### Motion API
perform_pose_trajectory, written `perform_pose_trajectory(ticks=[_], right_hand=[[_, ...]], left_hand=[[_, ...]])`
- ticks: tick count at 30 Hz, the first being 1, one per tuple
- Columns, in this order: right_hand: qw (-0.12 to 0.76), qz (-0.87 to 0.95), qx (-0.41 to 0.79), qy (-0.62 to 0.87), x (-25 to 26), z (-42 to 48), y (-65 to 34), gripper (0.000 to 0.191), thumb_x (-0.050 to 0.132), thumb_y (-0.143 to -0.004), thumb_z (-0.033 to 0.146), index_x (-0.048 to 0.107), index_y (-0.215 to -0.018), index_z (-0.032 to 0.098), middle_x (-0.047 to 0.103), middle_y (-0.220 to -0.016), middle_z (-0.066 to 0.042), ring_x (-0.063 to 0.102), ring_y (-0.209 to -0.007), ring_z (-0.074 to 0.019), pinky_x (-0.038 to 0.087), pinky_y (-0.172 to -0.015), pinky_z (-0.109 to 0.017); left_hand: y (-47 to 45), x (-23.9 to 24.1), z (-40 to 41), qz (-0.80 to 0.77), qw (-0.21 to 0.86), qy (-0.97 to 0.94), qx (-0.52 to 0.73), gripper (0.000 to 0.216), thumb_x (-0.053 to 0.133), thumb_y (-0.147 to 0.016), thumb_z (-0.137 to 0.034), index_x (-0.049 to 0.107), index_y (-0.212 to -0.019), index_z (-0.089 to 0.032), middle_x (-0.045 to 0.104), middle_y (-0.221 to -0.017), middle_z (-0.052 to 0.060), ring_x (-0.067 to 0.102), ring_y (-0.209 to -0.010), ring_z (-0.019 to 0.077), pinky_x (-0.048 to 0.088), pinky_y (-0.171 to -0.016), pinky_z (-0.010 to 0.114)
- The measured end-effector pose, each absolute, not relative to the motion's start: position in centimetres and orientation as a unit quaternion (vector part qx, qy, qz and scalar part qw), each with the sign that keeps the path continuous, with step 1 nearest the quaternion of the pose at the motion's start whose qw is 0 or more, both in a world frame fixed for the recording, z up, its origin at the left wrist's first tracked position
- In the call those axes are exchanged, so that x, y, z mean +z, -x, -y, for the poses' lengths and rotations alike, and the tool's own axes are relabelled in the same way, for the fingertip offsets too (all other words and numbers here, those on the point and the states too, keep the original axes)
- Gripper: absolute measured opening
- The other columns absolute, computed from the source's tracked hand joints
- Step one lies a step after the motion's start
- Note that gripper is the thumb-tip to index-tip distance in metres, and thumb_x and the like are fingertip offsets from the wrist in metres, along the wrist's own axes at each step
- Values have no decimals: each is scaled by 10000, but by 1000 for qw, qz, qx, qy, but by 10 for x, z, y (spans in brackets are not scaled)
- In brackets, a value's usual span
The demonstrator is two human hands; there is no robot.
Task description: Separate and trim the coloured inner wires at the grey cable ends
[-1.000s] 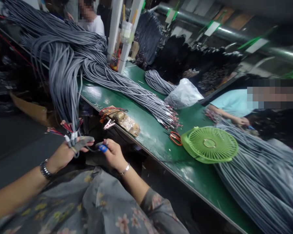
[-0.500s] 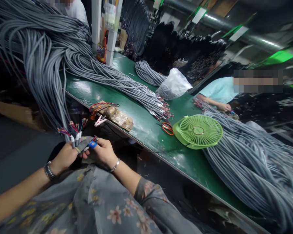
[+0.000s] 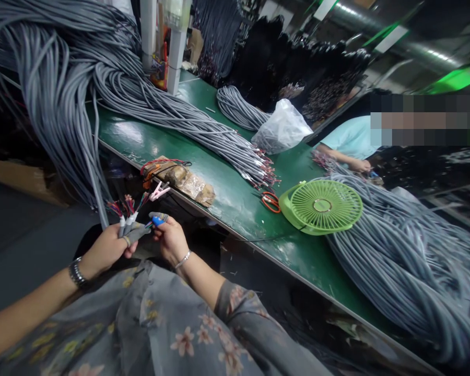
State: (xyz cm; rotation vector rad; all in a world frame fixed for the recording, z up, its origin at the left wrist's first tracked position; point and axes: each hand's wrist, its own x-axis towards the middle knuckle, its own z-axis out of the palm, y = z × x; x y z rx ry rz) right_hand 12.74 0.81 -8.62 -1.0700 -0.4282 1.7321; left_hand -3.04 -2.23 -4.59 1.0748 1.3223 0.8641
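Several grey cables [image 3: 101,201] are gripped near their ends in my left hand [image 3: 108,246]. Fanned coloured wires [image 3: 129,202] stick up above that hand, past the white ends of the cable jackets. A grey covering wraps a left finger, pointing toward my other hand. My right hand [image 3: 173,239] has blue tape on the thumb and a grey covering on a finger. Its thumb and finger pinch at thin wire ends [image 3: 149,225] between the hands; the exact grip is partly hidden by the fingers.
A green table [image 3: 235,219] carries a grey cable bundle [image 3: 188,128], a green fan [image 3: 321,206], a plastic bag [image 3: 284,128] and a taped block [image 3: 194,188] beside a pink clip [image 3: 159,191]. More cables [image 3: 407,266] lie right, where a co-worker [image 3: 348,138] sits.
My right hand has moved slightly up and right, widening the space between my hands. My left hand keeps hold of the cables. The view has shifted slightly.
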Motion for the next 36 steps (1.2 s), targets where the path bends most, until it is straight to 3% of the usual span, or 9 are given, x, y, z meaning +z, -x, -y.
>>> perform_pose_trajectory(ticks=[3, 6, 10, 14, 20, 27, 31, 36], right_hand=[[518, 123, 689, 491, -81, -14, -141, 196, 804, -723, 179, 632, -802, 228, 528, -590, 97, 351, -456, -54, 324, -440, -169], [492, 179, 715, 464, -79, -10, -148, 227, 849, -729, 265, 672, -863, 216, 596, -660, 74, 417, -488, -57, 376, -464, -180], [422, 329, 739, 409, -79, 0, -137, 378, 951, -676, 417, 718, -876, 197, 663, -737, 29, 482, -551, -80, 421, -512, -227], [441, 402, 697, 397, -76, -6, -126, 438, 997, -618, 470, 677, -762, 208, 635, -696, 36, 538, -636, -115, 486, -640, -277], [408, 463, 697, 364, -66, -23, -131, 402, 971, -625, 470, 700, -758, 204, 675, -744, 17, 591, -714, -145, 535, -762, -323], [427, 457, 679, 383, -72, -22, -130, 385, 938, -670, 488, 694, -756, 203, 669, -734, 9, 592, -692, -146, 533, -751, -336], [451, 436, 658, 417, -76, -15, -127, 381, 927, -683, 498, 689, -752, 209, 655, -692, 17, 560, -652, -144, 528, -684, -328], [423, 431, 672, 428, -76, -16, -128, 418, 921, -668, 542, 687, -759, 208, 617, -665, 31, 507, -588, -119, 485, -594, -290]], left_hand=[[33, -42, 25, -564, 589, -413, 405, 277, 882, -558, -415, 699, -517, -210, 683, -492, 30, 601, -457, 161, 507, -481, 256], [36, -39, 25, -575, 595, -369, 424, 353, 929, -505, -483, 719, -564, -205, 740, -557, 43, 681, -522, 191, 553, -543, 281], [34, -40, 23, -569, 603, -366, 422, 368, 940, -500, -491, 717, -566, -206, 743, -555, 44, 681, -522, 187, 549, -552, 284], [33, -44, 21, -557, 609, -402, 395, 355, 924, -536, -501, 730, -561, -205, 753, -562, 61, 681, -528, 193, 544, -544, 287], [38, -35, 12, -573, 640, -382, 341, 368, 963, -467, -472, 747, -584, -199, 789, -596, 86, 718, -546, 221, 553, -533, 291], [31, -33, 7, -584, 623, -340, 394, 287, 922, -453, -394, 731, -541, -199, 740, -531, 55, 657, -481, 175, 487, -473, 249], [23, -37, 9, -589, 586, -283, 479, 285, 912, -451, -375, 711, -548, -198, 708, -510, 26, 610, -460, 143, 482, -483, 244], [24, -37, 11, -596, 584, -265, 484, 293, 900, -429, -368, 687, -534, -198, 680, -482, 11, 572, -427, 125, 428, -452, 227]])
